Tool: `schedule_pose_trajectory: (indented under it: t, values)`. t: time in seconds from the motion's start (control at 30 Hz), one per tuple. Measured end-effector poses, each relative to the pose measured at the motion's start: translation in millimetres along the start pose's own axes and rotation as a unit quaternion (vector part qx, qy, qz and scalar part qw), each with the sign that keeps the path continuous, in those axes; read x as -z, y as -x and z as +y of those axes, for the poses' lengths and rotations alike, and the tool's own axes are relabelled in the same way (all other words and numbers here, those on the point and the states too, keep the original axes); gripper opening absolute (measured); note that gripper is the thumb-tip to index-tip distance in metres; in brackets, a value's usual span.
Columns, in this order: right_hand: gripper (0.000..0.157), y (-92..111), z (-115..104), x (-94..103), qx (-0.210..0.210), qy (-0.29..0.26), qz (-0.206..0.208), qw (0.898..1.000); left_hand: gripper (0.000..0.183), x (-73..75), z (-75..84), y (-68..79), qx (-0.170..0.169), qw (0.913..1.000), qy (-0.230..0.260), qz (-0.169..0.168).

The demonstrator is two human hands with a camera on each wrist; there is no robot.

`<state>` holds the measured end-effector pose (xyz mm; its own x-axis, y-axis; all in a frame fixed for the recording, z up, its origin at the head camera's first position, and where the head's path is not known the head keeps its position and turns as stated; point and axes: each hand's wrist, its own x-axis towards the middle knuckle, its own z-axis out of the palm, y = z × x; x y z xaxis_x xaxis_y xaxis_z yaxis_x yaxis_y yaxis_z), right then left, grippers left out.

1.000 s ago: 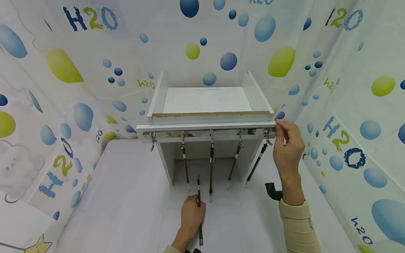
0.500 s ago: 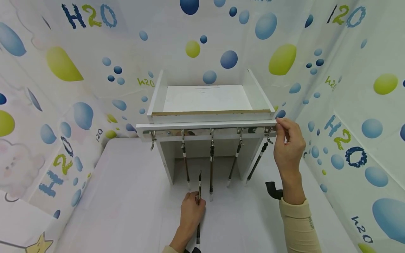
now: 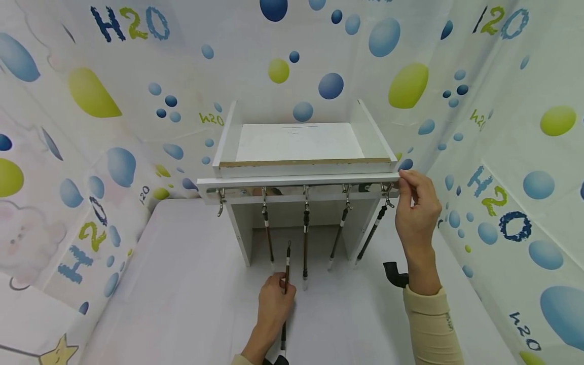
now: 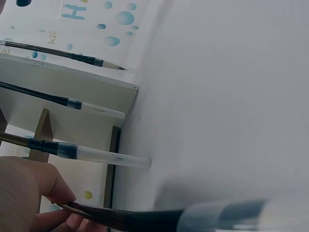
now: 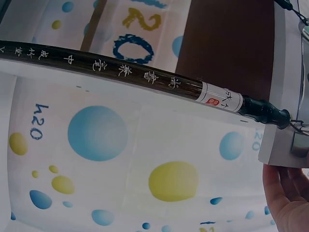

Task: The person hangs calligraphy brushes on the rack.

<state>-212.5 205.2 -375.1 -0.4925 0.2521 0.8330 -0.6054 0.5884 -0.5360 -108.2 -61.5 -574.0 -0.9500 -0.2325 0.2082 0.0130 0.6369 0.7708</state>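
Observation:
My left hand (image 3: 276,301) pinches a dark-handled calligraphy brush (image 3: 288,263), whose loop end points up and bristle end down. In the left wrist view this brush (image 4: 149,218) runs out from the fingertips along the bottom edge. My right hand (image 3: 417,223) grips the right end of the white shelf's front board (image 3: 292,181) between thumb and fingers. Several calligraphy brushes (image 3: 305,228) hang from metal hooks under that board. The leftmost hook (image 3: 221,203) is bare. Close up in the right wrist view, one hanging brush (image 5: 145,72) shows white characters on its handle.
A white open-topped tray section (image 3: 298,144) sits on the shelf, and side panels (image 3: 238,228) stand on the white table surface (image 3: 182,284). Patterned sheets (image 3: 502,152) with blue and green dots surround the back and sides.
My left hand has moved slightly up and left with the brush, whose lower end has swung a little left. My right hand keeps its grip on the board.

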Motion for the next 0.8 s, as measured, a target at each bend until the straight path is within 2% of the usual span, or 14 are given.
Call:
schedule_pose_trajectory:
  t: [0.37,0.8]
  values:
    - [0.021,-1,0,0.0,0.002,-0.003,-0.001,1.0,0.026,13.1,15.2,-2.6,-0.009,0.9999,0.005,0.006]
    - [0.02,0,-2,-0.4,0.001,-0.012,0.0,1.0,0.024,30.4,34.5,-1.9,-0.031,0.9984,0.039,0.028]
